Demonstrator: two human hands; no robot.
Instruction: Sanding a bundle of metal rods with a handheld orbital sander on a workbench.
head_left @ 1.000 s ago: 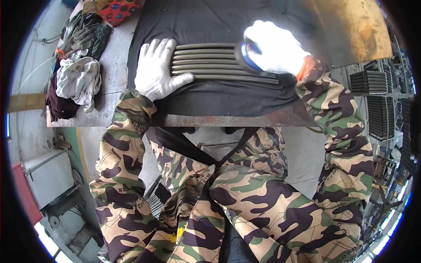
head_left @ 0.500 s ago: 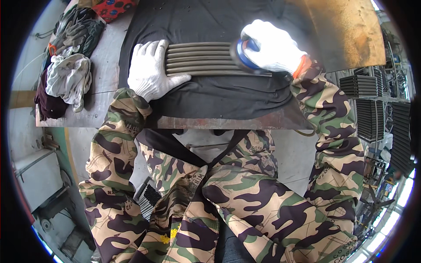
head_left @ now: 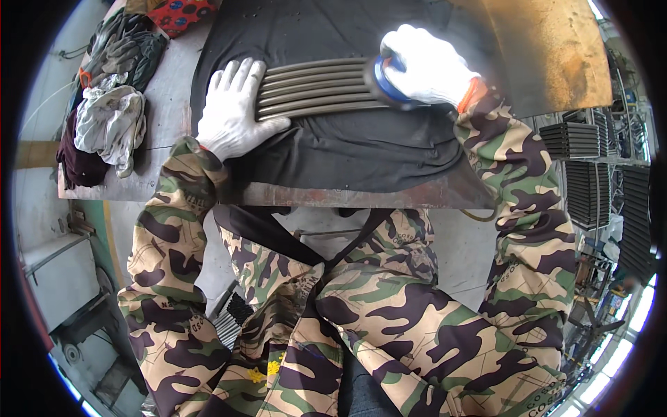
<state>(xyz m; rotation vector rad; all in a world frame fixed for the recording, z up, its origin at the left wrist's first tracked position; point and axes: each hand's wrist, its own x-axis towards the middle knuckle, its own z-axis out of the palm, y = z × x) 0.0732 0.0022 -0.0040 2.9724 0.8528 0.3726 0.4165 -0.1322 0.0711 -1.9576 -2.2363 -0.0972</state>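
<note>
Several slim grey metal rods (head_left: pixel 313 89) lie side by side on a black cloth (head_left: pixel 340 156), running left to right. My left hand (head_left: pixel 231 111), in a white knit glove, rests flat over their left ends with fingers stretched out. At the other end, my gloved right hand (head_left: pixel 427 66) is wrapped round a blue, round hand tool (head_left: pixel 384 82) with a dark rim. The tool sits on the rods and hides their right ends. Its underside is out of sight and its edge is slightly blurred.
A heap of rags (head_left: pixel 111 118) and a red patterned cloth (head_left: pixel 182 15) lie on the metal table (head_left: pixel 167 149) at left. A brown, scorched-looking sheet (head_left: pixel 566 55) covers the far right. Racks of dark bars (head_left: pixel 587 191) stand beyond the table's right side.
My left hand has shifted slightly left and the rods sit a little more tilted, their right side farther away. The right hand and tool have moved slightly up and left.
</note>
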